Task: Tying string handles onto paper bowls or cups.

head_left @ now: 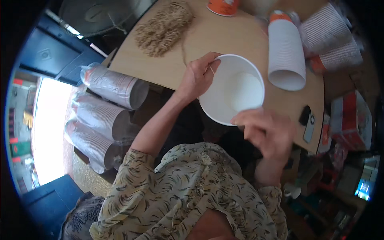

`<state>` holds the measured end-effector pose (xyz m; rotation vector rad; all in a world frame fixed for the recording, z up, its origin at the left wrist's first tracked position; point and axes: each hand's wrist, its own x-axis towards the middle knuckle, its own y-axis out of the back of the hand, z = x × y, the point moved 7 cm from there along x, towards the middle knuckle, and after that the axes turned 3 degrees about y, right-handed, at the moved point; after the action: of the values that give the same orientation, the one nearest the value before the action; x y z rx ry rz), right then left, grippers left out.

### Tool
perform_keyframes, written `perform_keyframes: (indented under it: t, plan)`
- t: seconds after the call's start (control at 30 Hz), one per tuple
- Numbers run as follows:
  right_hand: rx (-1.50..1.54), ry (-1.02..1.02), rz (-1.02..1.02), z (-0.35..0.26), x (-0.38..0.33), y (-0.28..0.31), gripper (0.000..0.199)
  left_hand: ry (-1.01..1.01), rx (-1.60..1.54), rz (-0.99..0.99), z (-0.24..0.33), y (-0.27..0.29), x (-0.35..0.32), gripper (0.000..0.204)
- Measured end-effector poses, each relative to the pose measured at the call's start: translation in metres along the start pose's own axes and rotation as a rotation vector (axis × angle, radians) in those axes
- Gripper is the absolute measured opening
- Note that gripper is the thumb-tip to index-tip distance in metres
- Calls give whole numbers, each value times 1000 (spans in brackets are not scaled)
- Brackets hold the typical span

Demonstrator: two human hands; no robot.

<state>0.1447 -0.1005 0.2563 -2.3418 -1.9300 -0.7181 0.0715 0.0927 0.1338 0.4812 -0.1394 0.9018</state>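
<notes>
A large white paper bucket (230, 86) is tilted with its open mouth toward me, over the near edge of the table. My left hand (200, 76) is closed on its left rim, thumb at the inside. A thin piece of tan string (212, 70) shows at those fingertips. At the lower right rim is my right hand (268, 130), blurred by motion. Its fingers are curled and the fingertips meet the rim; whatever they pinch is hidden. A bundle of tan strings (164, 28) lies on the table beyond my left hand, with one strand trailing toward me.
On the wooden table (224, 34), a stack of white buckets (286, 54) lies right of my hands. An orange bucket (223, 6) stands at the far edge. A phone-like device (309, 130) lies near the right edge. Plastic-wrapped bucket stacks (108, 86) lie at the left.
</notes>
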Motion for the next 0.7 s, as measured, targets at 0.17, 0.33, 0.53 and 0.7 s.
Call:
perform_keyframes:
  t: [0.17,0.33,0.53,0.7]
  plan:
    - [-44,284,547,2,-19,75,76,0,-584,118,2,17,2,24]
    - [675,-371,363,141,-36,71,93,-34,-599,150,19,20,1,24]
    - [919,-335,129,137,1,54,84,-31,-647,193,-3,10,19,23]
    - [845,-447,323,143,43,87,76,-13,-800,186,-8,14,61,26]
